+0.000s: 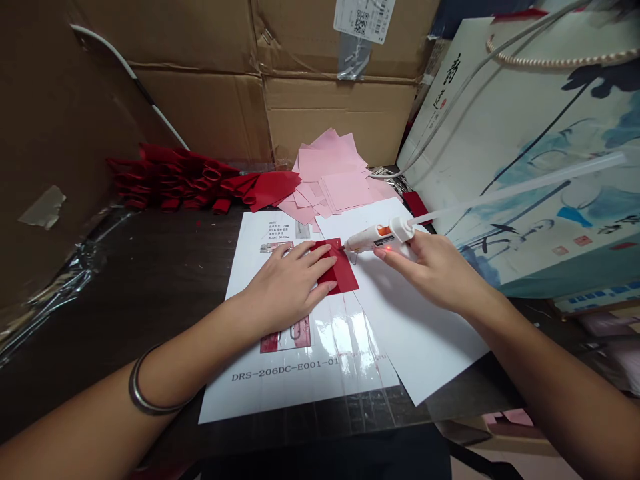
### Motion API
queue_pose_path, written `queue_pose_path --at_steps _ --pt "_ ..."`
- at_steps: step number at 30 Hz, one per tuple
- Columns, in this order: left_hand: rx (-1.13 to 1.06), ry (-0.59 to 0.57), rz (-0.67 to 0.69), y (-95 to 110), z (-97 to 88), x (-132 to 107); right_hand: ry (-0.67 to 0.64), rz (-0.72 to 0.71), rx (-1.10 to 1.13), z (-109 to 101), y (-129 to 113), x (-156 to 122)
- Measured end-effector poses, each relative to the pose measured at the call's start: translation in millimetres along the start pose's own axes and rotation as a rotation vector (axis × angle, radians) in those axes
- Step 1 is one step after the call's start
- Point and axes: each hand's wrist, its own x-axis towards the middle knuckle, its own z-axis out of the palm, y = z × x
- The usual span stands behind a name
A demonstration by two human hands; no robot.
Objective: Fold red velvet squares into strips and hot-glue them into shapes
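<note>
My left hand (290, 283) lies flat with fingers spread, pressing a folded red paper square (343, 270) onto a white instruction sheet (300, 380). My right hand (433, 270) is wrapped round a white hot glue gun (380, 235) with a clear glue stick (525, 185) sticking out behind. The gun's nozzle touches the upper right edge of the red paper. A metal bangle (145, 393) sits on my left wrist.
A pile of pink paper squares (333, 177) lies behind the sheets, a row of folded red pieces (185, 180) to its left. Cardboard boxes (300, 73) wall the back and left. A printed gift bag (540, 160) stands at the right. A plain white sheet (425, 333) lies under my right hand.
</note>
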Motion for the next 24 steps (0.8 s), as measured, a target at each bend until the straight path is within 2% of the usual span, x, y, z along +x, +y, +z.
queue_pose_path --at_steps 16,24 --pt "0.001 0.002 -0.001 -0.1 -0.1 -0.2 -0.021 0.011 -0.022 -4.5 -2.6 -4.9" --pt "0.003 -0.020 -0.011 0.6 -1.7 0.4 0.054 -0.040 0.005 -6.8 0.8 -7.7"
